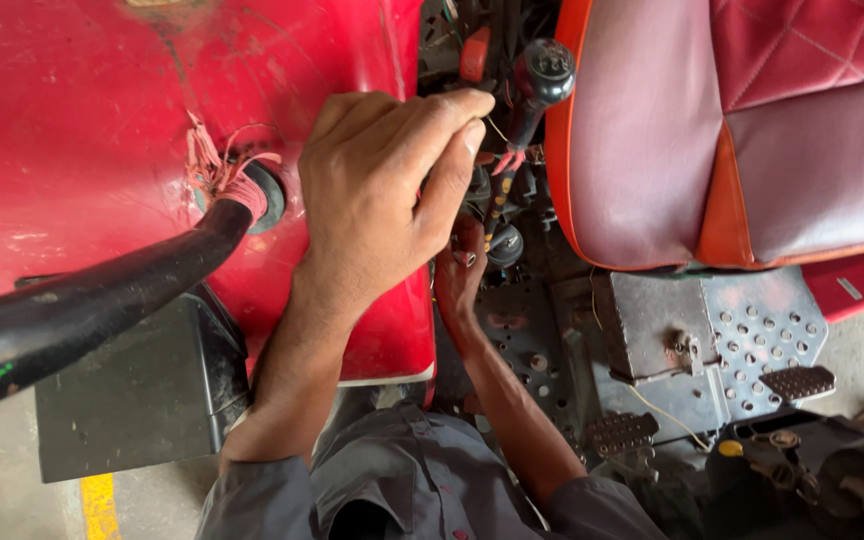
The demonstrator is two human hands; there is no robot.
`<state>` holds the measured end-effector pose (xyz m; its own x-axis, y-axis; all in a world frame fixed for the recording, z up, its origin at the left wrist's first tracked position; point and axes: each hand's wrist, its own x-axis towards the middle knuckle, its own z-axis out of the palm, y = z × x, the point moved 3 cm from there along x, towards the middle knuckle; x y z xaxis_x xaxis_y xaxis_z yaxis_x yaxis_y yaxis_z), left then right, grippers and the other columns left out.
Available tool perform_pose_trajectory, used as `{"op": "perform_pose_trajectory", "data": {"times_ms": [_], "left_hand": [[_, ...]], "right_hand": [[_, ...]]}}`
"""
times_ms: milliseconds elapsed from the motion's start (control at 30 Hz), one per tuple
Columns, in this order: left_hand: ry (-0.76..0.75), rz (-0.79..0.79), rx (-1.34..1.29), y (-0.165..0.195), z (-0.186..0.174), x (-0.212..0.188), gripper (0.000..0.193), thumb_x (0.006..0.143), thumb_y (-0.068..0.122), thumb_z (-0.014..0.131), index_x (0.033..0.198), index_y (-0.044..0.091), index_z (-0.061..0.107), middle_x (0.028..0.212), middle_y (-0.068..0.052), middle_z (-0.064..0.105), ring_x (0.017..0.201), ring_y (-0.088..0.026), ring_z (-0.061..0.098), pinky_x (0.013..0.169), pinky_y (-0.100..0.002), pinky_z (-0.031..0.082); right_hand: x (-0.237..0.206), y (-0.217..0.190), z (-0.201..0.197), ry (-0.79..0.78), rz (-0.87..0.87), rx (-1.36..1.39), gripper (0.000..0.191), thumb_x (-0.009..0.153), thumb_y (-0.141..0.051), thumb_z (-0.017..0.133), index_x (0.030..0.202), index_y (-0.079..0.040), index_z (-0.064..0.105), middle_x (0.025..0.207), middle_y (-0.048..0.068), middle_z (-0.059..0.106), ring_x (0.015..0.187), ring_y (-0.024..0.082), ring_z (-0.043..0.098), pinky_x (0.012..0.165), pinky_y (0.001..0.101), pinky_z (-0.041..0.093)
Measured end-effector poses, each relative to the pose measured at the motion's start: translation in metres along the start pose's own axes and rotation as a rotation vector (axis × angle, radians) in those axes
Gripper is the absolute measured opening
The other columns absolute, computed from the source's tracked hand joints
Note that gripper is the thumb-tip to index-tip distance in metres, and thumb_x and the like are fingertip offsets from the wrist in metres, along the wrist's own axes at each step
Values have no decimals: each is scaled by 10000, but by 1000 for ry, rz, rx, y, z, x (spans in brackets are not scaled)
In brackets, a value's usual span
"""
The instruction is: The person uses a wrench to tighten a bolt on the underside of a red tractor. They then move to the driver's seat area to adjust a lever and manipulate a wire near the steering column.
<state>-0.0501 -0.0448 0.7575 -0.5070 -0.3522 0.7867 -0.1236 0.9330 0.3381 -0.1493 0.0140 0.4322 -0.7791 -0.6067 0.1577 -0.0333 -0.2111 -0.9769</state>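
Your left hand [382, 190] rests curled on the red fender [102, 120], so keep it steady while your right hand [460, 265] pinches a small metal part [466, 258] low at 6 o'clock from the black lever knob [544, 70].

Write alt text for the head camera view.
A person's left hand grips the edge of a red fender while the right hand reaches down among levers beside a maroon seat.
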Motion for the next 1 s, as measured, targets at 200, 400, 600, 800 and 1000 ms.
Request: {"op": "perform_pose_trajectory", "data": {"times_ms": [200, 400, 600, 800, 1000], "left_hand": [[15, 6, -17, 2, 0, -1, 114, 1106, 82, 689, 1219, 96, 698, 1021, -1, 747, 752, -167, 639, 810, -337, 463], [31, 8, -32, 1, -2, -2, 112, 1108, 84, 687, 1218, 104, 695, 1045, 3, 752, 771, -165, 649, 821, -331, 470], [28, 10, -23, 0, -2, -4, 78, 1115, 95, 681, 1193, 100, 679, 1035, 13, 749, 802, -161, 659, 829, -334, 471], [30, 3, -31, -1, -1, -4, 125, 1107, 102, 680, 1231, 113, 674, 1043, 16, 743, 791, -162, 650, 817, -338, 465], [35, -2, -23, -3, -1, -5, 130, 1099, 109, 669, 1229, 118, 669, 982, 11, 737, 801, -168, 645, 826, -339, 465]], "right_hand": [[-12, 15, -5, 22, 68, 52, 195, 1027, -48, 605, 1213, 6, 581, 1132, 92, 679, 1047, 167, 652, 914, 310, 522], [-1, 29, 2, 50, 91, 42, 233, 1018, -54, 596, 1235, 27, 623, 1153, 129, 691, 1088, 208, 649, 970, 345, 497], [4, 31, 5, 76, 123, -125, 317, 932, -138, 646, 1208, 13, 610, 1114, 134, 707, 1047, 223, 655, 910, 362, 496], [15, 40, 7, 88, 71, -362, 339, 934, -203, 696, 1176, 19, 614, 1011, 159, 701, 945, 240, 654, 823, 392, 503], [19, 52, 8, 95, 39, -272, 293, 942, -138, 682, 1162, 46, 623, 1039, 150, 700, 962, 225, 646, 823, 389, 506]]}}
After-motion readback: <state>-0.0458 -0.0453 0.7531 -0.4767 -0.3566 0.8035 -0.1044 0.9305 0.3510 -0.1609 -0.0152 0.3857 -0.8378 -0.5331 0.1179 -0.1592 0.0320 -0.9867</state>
